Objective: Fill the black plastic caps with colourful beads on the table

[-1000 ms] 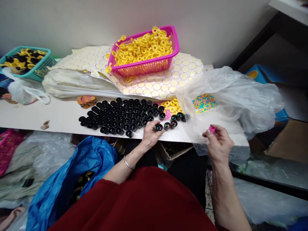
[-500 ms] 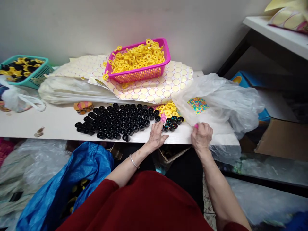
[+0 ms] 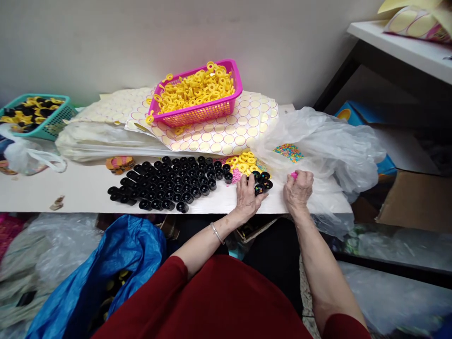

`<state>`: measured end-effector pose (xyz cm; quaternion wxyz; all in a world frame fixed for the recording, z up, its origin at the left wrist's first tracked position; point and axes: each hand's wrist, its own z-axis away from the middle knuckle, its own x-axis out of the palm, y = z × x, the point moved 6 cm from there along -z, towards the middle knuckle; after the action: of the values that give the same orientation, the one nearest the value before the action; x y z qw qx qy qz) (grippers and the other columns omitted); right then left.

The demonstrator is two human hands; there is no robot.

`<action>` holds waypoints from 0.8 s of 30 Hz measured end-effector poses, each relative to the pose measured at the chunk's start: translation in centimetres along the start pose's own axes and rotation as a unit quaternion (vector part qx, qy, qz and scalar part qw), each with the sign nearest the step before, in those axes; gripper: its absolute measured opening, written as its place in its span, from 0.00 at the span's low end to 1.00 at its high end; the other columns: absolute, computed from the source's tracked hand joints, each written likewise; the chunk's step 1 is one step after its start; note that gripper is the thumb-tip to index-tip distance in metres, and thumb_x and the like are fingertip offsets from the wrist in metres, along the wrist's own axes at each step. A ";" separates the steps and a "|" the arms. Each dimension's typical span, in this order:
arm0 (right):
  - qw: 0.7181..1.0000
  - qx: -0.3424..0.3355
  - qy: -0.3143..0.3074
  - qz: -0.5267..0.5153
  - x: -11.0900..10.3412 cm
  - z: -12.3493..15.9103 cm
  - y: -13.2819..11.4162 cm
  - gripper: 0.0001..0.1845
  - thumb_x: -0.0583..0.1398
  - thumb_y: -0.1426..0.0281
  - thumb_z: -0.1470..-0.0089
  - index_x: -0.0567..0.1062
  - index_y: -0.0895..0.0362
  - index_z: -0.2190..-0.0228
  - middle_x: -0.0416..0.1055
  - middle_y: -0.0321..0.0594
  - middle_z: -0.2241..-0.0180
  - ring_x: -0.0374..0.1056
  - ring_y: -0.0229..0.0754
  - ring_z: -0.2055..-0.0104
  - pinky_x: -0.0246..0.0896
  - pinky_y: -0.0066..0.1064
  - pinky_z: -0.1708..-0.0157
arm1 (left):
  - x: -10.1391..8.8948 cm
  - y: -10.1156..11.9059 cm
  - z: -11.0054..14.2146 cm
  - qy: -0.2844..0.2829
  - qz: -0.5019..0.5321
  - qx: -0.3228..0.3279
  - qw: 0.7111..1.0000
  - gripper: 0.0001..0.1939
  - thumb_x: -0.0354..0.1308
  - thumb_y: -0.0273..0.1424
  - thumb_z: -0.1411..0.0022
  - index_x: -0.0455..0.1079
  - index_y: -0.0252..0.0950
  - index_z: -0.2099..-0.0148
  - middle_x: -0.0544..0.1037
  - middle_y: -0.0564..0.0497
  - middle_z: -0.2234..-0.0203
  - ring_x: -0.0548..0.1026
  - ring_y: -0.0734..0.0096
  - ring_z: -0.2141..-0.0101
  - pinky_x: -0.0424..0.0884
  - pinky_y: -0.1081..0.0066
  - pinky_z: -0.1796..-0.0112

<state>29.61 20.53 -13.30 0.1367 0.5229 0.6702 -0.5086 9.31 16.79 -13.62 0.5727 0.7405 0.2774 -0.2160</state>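
Note:
My left hand [image 3: 246, 197] rests against a small group of black cups [image 3: 259, 189] holding coloured beads; its fingers are apart, curved along the group's left and front sides. Fingers hide part of this group. My right hand [image 3: 298, 192] is closed, with a small bright pink piece [image 3: 294, 174] showing at its fingertips; the rest of that piece is hidden. Just behind it, a clear plastic bag [image 3: 318, 141] has multicoloured beads [image 3: 288, 152] at its mouth. Yellow rings [image 3: 243, 162] and pink beads [image 3: 236, 176] lie left of the bag, beside many black cups [image 3: 176, 181].
A pink basket [image 3: 197, 115] full of yellow ringed pieces stands on sticker sheets [image 3: 243, 129] at the back. Far left is a teal basket [image 3: 52, 125] with black and yellow pieces. A blue sack [image 3: 130, 240] sits below the table [image 3: 81, 193]. A cardboard box [image 3: 416, 200] is at right.
My left hand has moved right against the bead-filled cups, and they have shifted right with it. My right hand has moved slightly, still closed on the pink piece. The view has shifted a little.

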 end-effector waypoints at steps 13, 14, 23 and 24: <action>0.995 -0.055 0.089 0.009 -1.6 -0.6 -0.7 0.10 0.55 0.69 0.44 0.71 0.58 0.60 0.65 0.58 0.48 0.60 0.60 0.44 0.55 0.57 0.44 | 2.4 1.2 -0.9 -0.015 0.011 0.008 1.000 0.41 0.70 0.38 0.46 0.59 0.33 0.34 0.64 0.31 0.40 0.65 0.41 0.42 0.66 0.48 0.45; 0.993 -0.058 0.107 0.007 -2.1 -0.2 -1.1 0.11 0.55 0.67 0.43 0.71 0.58 0.60 0.65 0.59 0.48 0.61 0.60 0.44 0.55 0.58 0.44 | 2.4 1.2 -0.8 -0.016 0.012 0.010 1.000 0.40 0.70 0.38 0.45 0.59 0.33 0.34 0.64 0.31 0.40 0.66 0.41 0.42 0.66 0.48 0.45; 0.984 -0.097 0.109 -0.101 -4.4 5.5 -4.7 0.15 0.51 0.61 0.37 0.67 0.57 0.54 0.67 0.55 0.57 0.65 0.56 0.52 0.61 0.51 0.52 | 0.0 1.3 -1.9 0.035 0.035 0.044 0.998 0.35 0.66 0.46 0.41 0.64 0.32 0.38 0.68 0.33 0.42 0.65 0.46 0.41 0.64 0.49 0.42; 0.983 -0.104 0.105 -0.104 -4.5 6.1 -5.0 0.15 0.51 0.61 0.37 0.68 0.57 0.55 0.68 0.55 0.57 0.66 0.56 0.52 0.60 0.51 0.52 | -0.3 1.4 -2.4 0.043 0.036 0.053 0.997 0.30 0.64 0.44 0.38 0.65 0.32 0.40 0.70 0.34 0.44 0.67 0.49 0.42 0.64 0.50 0.41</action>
<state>25.13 13.29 -10.04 0.0655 0.4841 0.7809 -0.3894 10.01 18.79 -11.77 0.5274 0.7882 0.2631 -0.1771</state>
